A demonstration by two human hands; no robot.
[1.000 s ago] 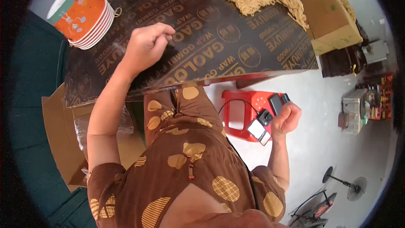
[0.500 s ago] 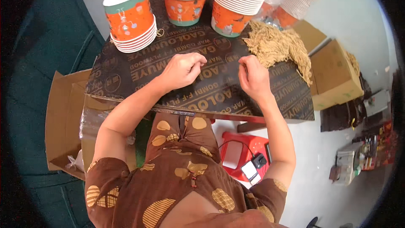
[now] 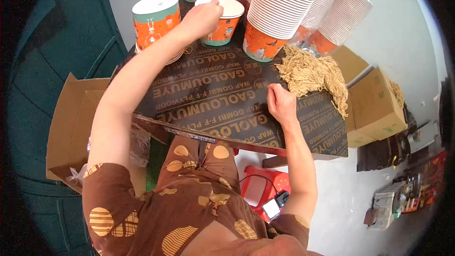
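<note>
A dark counter point(image 3: 213, 99) with pale lettering bears tall stacks of orange paper bowls point(image 3: 279, 9) at its far edge. The left hand point(image 3: 201, 19) grips the rim of a single orange bowl point(image 3: 220, 16) there. The right hand point(image 3: 280, 105), loosely curled, rests on the board beside a heap of dried noodles point(image 3: 310, 73).

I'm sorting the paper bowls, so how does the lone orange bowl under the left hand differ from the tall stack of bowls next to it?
The single bowl stands alone and upright, with the left hand at its white rim. The tall stack holds many nested bowls, leans to the right, and no hand touches it. The single bowl shows its full orange side; the stack shows mostly white rims. Both sit on the dark board and share the orange print.
</note>
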